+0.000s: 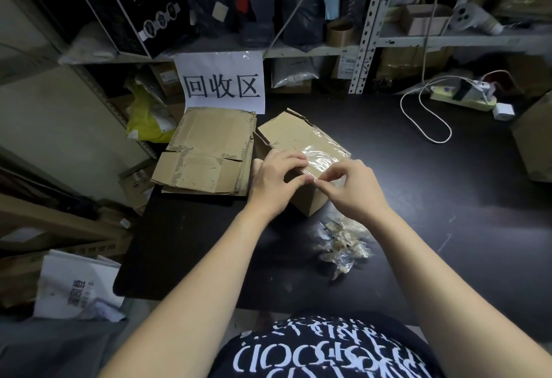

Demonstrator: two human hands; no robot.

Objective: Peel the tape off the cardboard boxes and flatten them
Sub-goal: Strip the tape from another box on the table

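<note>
A small brown cardboard box (295,138) stands on the black table (418,198), its top covered with shiny clear tape (321,160). My left hand (274,177) holds the box's near left corner, fingers curled over the top edge. At the near edge of the box my right hand (349,189) pinches the tape between thumb and fingertips. A stack of flattened cardboard boxes (206,153) lies just left of the box. A crumpled pile of peeled tape (340,243) rests on the table under my right forearm.
A white paper sign (221,82) hangs on the shelf behind the stack. At the back right lie a power strip (463,100) and a looped white cable (427,120). Another cardboard box (534,144) stands at the right edge. Boxes and bags fill the floor at left.
</note>
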